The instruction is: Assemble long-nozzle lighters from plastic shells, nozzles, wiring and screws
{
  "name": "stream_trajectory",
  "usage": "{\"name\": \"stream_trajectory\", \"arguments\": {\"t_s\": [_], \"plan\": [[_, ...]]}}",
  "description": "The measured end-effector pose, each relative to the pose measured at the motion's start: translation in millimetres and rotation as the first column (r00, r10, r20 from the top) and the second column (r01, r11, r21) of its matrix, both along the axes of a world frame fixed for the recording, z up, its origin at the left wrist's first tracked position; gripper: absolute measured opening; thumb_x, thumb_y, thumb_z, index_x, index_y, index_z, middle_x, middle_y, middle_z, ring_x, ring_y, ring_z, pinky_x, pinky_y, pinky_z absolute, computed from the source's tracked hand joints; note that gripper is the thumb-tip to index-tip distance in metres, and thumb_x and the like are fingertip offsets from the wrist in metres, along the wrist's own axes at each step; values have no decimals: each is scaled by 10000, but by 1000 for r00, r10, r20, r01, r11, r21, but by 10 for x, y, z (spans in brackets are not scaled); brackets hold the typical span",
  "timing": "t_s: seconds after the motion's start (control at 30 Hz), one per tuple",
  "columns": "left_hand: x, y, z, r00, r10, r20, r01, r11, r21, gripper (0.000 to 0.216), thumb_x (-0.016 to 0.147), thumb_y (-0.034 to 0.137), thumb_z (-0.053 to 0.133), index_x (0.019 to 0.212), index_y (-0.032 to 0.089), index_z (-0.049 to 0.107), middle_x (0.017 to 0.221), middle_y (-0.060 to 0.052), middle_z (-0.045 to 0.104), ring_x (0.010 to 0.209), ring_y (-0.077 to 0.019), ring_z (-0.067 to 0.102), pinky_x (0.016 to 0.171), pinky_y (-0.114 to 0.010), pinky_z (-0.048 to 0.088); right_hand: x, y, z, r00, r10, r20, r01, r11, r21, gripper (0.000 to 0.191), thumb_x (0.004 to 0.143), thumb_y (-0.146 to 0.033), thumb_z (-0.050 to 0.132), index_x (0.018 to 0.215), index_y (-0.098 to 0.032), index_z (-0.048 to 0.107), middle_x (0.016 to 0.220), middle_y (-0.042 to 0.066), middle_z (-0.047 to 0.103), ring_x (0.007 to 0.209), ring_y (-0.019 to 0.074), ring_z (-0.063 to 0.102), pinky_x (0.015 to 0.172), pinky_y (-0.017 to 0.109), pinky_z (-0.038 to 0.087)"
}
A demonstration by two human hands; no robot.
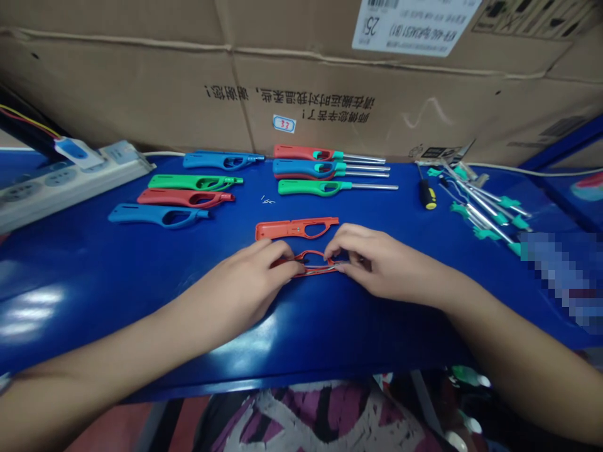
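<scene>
Both my hands meet at the middle of the blue table (94, 276) over an orange lighter shell half (311, 256) with thin wires in it. My left hand (249, 282) pinches its left end, fingers curled. My right hand (372, 260) grips its right end, fingertips pressed on the wires. Just behind lies a second orange shell half (296, 228), flat and untouched.
At the back left lie empty handles: blue (221, 160), green (193, 182), red (183, 198), blue (157, 215). Three finished lighters (325, 169) with metal tubes lie behind. A screwdriver (427, 191) and several tube parts (485, 210) lie right. A power strip (61, 185) sits left; cardboard boxes (301, 75) wall the back.
</scene>
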State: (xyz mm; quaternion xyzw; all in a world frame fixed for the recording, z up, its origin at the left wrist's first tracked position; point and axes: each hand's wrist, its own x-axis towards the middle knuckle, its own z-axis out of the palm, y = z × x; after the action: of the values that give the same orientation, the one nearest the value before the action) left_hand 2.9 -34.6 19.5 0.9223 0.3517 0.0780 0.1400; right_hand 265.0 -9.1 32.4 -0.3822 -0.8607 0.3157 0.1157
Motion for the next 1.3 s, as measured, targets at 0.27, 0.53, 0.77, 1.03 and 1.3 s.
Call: {"name": "stream_trajectory", "arguments": {"t_s": [0.27,0.53,0.77,1.03,1.3], "plan": [[-6,-22,21,999,-8,-42,11,998,56,323,990,144,476,1251,230,646,1149,-93,624,1034,-251,596,863,-415,564,-32,-11,-34,999,53,5,-53,998,-27,128,870,-99,618,941,-206,621,993,16,570,818,129,533,688,253,408],[-34,-39,41,994,-44,-100,59,988,144,329,970,127,505,1263,223,619,1214,-80,642,1045,-265,611,842,-408,576,-7,-18,23,989,135,68,-133,991,-23,156,876,-114,601,976,-224,646,1086,21,554,843,128,544,703,257,414],[-40,-30,39,995,-26,-91,41,986,162,285,986,172,514,1251,215,607,1182,-76,672,1058,-261,635,866,-410,578,31,-9,31,984,174,31,-173,985,-11,282,907,-94,522,1096,-246,665,1142,43,576,843,130,578,718,261,464],[-92,74,13,1000,21,20,-24,984,175,248,1020,224,460,1241,189,568,1103,-83,703,967,-223,677,809,-347,562,123,159,-12,981,86,-174,-48,976,212,266,899,-77,479,1018,-219,670,1016,47,664,909,166,632,815,304,502],[-109,59,29,999,43,-17,-40,986,162,193,1017,237,441,1137,198,586,1003,-81,720,882,-237,709,727,-352,573,602,567,81,804,-595,9,498,681,537,209,862,-187,533,991,-187,699,1012,93,699,763,209,621,752,348,483]]}}
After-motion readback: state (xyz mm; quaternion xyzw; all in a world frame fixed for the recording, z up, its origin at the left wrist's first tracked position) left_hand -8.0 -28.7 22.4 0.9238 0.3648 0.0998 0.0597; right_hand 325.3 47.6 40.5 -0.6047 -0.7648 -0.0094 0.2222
